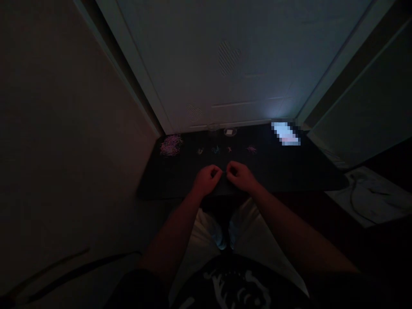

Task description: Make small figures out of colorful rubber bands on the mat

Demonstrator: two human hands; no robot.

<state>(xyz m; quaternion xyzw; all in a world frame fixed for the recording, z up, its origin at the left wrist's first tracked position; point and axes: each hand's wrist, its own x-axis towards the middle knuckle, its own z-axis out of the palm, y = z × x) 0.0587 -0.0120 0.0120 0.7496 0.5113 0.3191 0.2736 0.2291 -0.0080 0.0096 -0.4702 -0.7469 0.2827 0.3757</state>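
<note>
Both hands are close together above the front part of a dark table [277,174]. My left hand [208,177] is closed in a pinch, fingertips pointing right. Facing it, my right hand [240,175] pinches too, its fingertips a small gap away. A thin pale strand [224,172] spans that gap, gripped at either end; its kind is too small and dim to make out. Beyond the hands lie small clusters of thin coloured pieces: a yellowish one [200,151], a bluish one [215,149], a small red-pink one [229,149] and a pink one [251,149].
A larger heap of thin pink and purple pieces [171,145] lies at the table's left end. Along the back stand a clear round dish [213,127] and another round dish with a white square [229,132]. A bright, blurred-out screen [286,133] is at back right. A pale panel [193,77] rises behind.
</note>
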